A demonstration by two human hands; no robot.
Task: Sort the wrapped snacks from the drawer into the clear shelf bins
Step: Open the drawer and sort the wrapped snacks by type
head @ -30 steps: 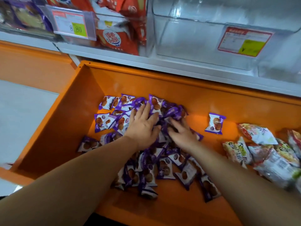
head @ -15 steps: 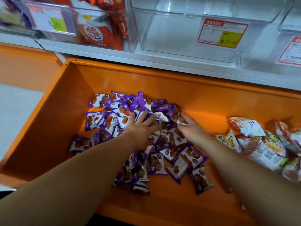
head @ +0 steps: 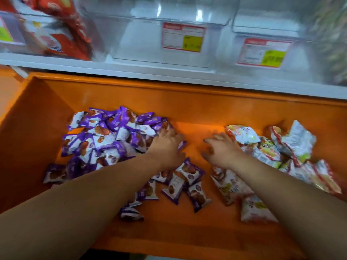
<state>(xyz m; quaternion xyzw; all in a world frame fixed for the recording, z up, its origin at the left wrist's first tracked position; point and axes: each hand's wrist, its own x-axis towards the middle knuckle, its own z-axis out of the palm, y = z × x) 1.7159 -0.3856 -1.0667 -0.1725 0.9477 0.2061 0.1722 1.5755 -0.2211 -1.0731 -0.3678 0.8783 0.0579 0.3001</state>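
Red-bordered price labels (head: 183, 37) with yellow-green patches, print too blurred to read, front clear plastic shelf bins (head: 140, 44) above a smooth orange drawer (head: 187, 231). Glossy purple-and-white snack packets (head: 105, 136) heap at its left, crinkly red-and-yellow packets (head: 281, 147) at its right. The left hand (head: 168, 147) lies on the purple heap's edge, its grip unclear; the right hand (head: 223, 150) spreads its fingers just beside the red-and-yellow packets.

Nothing reads clearly: the centre price label (head: 183, 37) on its clear bin, the upper-right price label (head: 262, 53) and the purple wrappers (head: 105, 132) are all blurred.
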